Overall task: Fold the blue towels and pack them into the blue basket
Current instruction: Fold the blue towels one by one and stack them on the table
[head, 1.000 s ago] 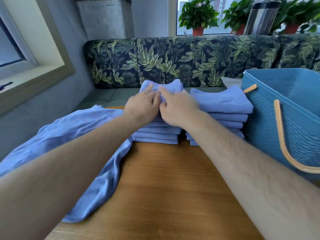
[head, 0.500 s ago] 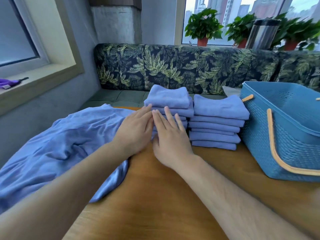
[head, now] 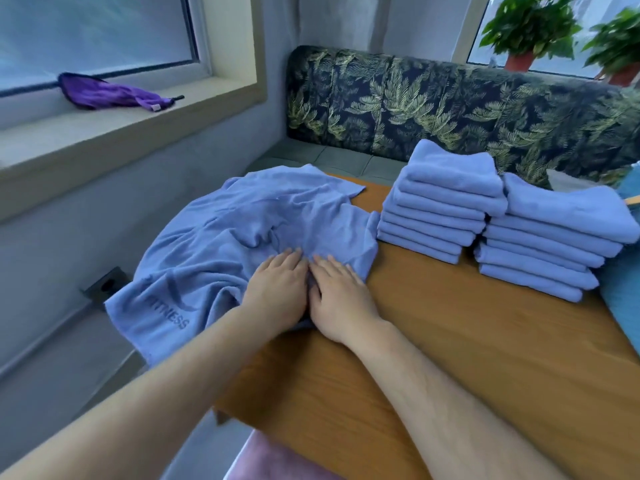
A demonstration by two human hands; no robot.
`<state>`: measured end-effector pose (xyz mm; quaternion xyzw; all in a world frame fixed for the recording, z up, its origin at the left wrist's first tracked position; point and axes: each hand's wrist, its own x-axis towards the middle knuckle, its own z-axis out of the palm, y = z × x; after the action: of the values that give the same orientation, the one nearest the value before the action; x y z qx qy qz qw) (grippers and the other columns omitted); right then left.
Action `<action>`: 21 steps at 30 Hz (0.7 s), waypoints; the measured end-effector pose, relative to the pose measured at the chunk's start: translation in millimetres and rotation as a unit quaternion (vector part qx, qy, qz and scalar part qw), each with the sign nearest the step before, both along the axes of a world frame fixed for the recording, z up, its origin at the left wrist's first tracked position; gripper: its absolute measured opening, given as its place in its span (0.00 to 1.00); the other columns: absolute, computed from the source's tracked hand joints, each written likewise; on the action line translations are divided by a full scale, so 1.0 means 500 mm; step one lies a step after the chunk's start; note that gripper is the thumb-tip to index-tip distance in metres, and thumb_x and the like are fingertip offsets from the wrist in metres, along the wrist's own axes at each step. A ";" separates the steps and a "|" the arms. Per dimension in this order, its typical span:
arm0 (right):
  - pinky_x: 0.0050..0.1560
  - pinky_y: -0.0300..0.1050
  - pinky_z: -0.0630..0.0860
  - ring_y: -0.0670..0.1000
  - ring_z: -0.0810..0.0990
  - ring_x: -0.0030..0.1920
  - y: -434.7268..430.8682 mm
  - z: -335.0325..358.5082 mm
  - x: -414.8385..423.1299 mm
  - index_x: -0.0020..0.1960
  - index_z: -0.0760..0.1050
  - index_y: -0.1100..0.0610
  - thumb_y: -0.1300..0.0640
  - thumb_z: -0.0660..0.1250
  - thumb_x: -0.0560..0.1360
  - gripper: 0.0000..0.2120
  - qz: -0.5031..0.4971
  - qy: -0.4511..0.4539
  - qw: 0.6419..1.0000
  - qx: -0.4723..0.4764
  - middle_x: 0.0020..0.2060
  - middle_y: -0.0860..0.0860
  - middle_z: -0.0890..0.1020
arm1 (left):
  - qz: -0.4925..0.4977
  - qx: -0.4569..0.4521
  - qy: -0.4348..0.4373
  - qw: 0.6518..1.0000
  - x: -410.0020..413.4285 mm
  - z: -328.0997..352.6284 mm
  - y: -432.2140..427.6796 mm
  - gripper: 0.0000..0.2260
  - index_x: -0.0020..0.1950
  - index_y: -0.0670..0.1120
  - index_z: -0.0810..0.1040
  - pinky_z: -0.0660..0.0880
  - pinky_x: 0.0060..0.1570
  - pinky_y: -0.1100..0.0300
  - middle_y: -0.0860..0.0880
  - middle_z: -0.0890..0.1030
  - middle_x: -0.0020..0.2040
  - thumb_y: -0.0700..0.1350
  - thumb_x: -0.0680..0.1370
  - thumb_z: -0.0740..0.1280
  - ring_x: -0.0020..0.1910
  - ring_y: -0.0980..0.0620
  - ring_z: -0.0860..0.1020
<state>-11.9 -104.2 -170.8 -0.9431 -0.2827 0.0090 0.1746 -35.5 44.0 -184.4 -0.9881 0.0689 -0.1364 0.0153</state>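
Mostly bench in view, wooden, carrying everything. Heaped over its left end, partly hanging past the edge: loose towel, rumpled, "FITNESS" printed near the hanging edge. Looks light, soft and limp; likely to sag and drag rather than hold shape, so best taken at corners or along a hem, then shaken flat before creasing. Probably grippy against wood, not slippery. To the right, two stacks of folded towels, side by side, touching or nearly so. Only a sliver of basket showing at the far right edge, just beside the stacks. Nearest, left hand and right hand, pressed palm-down on the loose towel, fingers straight and together, gripping nothing.
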 end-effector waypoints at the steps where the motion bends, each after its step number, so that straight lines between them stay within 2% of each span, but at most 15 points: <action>1: 0.80 0.48 0.46 0.48 0.55 0.81 -0.006 -0.002 -0.001 0.81 0.60 0.51 0.51 0.49 0.86 0.24 -0.004 -0.002 1.000 0.006 0.80 0.46 0.61 | 0.002 -0.002 -0.002 1.000 -0.002 0.005 -0.008 0.18 0.56 0.41 0.83 0.79 0.56 0.48 0.39 0.82 0.60 0.49 0.74 0.63 0.57 0.40 0.82; 2: 0.79 0.48 0.48 0.48 0.56 0.80 -0.013 -0.002 -0.001 0.80 0.62 0.51 0.52 0.50 0.86 0.23 -0.005 -0.004 1.000 0.008 0.79 0.46 0.63 | 0.004 -0.004 -0.003 1.000 -0.005 0.010 -0.017 0.18 0.53 0.41 0.83 0.80 0.54 0.49 0.39 0.83 0.58 0.49 0.75 0.59 0.55 0.40 0.83; 4: 0.79 0.47 0.49 0.48 0.58 0.80 -0.028 -0.003 -0.004 0.79 0.64 0.51 0.54 0.51 0.85 0.22 -0.005 -0.008 1.000 0.007 0.78 0.45 0.65 | -0.005 -0.002 -0.014 1.000 -0.011 0.021 -0.038 0.17 0.48 0.43 0.83 0.79 0.48 0.51 0.41 0.84 0.51 0.49 0.75 0.57 0.48 0.41 0.83; 7: 0.79 0.46 0.53 0.49 0.62 0.78 -0.054 -0.010 -0.017 0.76 0.68 0.51 0.53 0.49 0.82 0.24 -0.013 -0.020 0.999 0.045 0.76 0.46 0.70 | -0.012 -0.031 -0.008 0.999 -0.017 0.048 -0.059 0.12 0.47 0.46 0.81 0.72 0.49 0.52 0.46 0.83 0.49 0.49 0.78 0.59 0.50 0.44 0.80; 9: 0.79 0.45 0.54 0.48 0.64 0.78 -0.068 -0.018 -0.028 0.75 0.71 0.52 0.55 0.52 0.84 0.22 -0.023 -0.019 0.996 0.087 0.74 0.47 0.72 | -0.010 -0.067 -0.036 0.997 -0.011 0.070 -0.053 0.14 0.49 0.46 0.81 0.71 0.51 0.51 0.47 0.82 0.52 0.49 0.79 0.57 0.53 0.43 0.78; 11: 0.77 0.44 0.57 0.49 0.66 0.76 -0.075 -0.022 -0.038 0.69 0.76 0.55 0.57 0.57 0.84 0.17 -0.033 -0.043 0.992 0.111 0.71 0.49 0.76 | -0.009 -0.085 -0.091 0.992 0.004 0.092 -0.037 0.11 0.55 0.44 0.82 0.72 0.54 0.48 0.45 0.80 0.61 0.44 0.77 0.63 0.59 0.40 0.77; 13: 0.72 0.49 0.66 0.52 0.71 0.72 -0.073 -0.021 -0.050 0.58 0.82 0.55 0.55 0.61 0.82 0.12 -0.057 -0.139 0.981 0.121 0.63 0.50 0.80 | 0.023 -0.100 -0.143 0.984 0.031 0.111 -0.013 0.14 0.61 0.43 0.81 0.72 0.57 0.45 0.42 0.76 0.67 0.41 0.75 0.67 0.63 0.38 0.75; 15: 0.60 0.52 0.71 0.56 0.74 0.62 -0.070 -0.017 -0.058 0.51 0.82 0.53 0.48 0.64 0.80 0.12 -0.135 -0.234 0.956 0.118 0.55 0.52 0.79 | 0.083 -0.096 -0.107 0.986 0.061 0.131 0.018 0.20 0.70 0.44 0.74 0.67 0.63 0.44 0.41 0.71 0.72 0.44 0.78 0.66 0.68 0.38 0.70; 17: 0.52 0.53 0.69 0.57 0.73 0.53 -0.071 -0.013 -0.057 0.52 0.82 0.50 0.42 0.62 0.79 0.14 -0.253 -0.241 0.931 0.105 0.50 0.53 0.76 | 0.155 -0.074 -0.020 0.985 0.092 0.138 0.045 0.23 0.73 0.43 0.67 0.63 0.66 0.45 0.41 0.72 0.70 0.50 0.80 0.64 0.69 0.39 0.69; 19: 0.53 0.54 0.67 0.58 0.73 0.52 -0.071 -0.013 -0.048 0.54 0.80 0.48 0.37 0.60 0.79 0.17 -0.337 -0.168 0.922 0.086 0.49 0.53 0.76 | 0.187 -0.066 0.042 0.979 0.108 0.140 0.059 0.19 0.66 0.43 0.72 0.63 0.63 0.48 0.42 0.78 0.63 0.53 0.80 0.63 0.65 0.40 0.73; 21: 0.53 0.53 0.66 0.57 0.74 0.53 -0.068 -0.012 -0.043 0.52 0.77 0.47 0.37 0.61 0.78 0.15 -0.347 -0.103 0.929 0.081 0.48 0.51 0.77 | 0.192 -0.073 0.075 0.976 0.111 0.145 0.065 0.10 0.51 0.47 0.75 0.63 0.56 0.52 0.49 0.80 0.49 0.52 0.81 0.62 0.58 0.43 0.76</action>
<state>-33.1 -138.0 -176.9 -0.9608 0.0462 -0.1726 0.2121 20.1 76.3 -112.1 -0.9888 -0.1314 -0.0611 -0.0364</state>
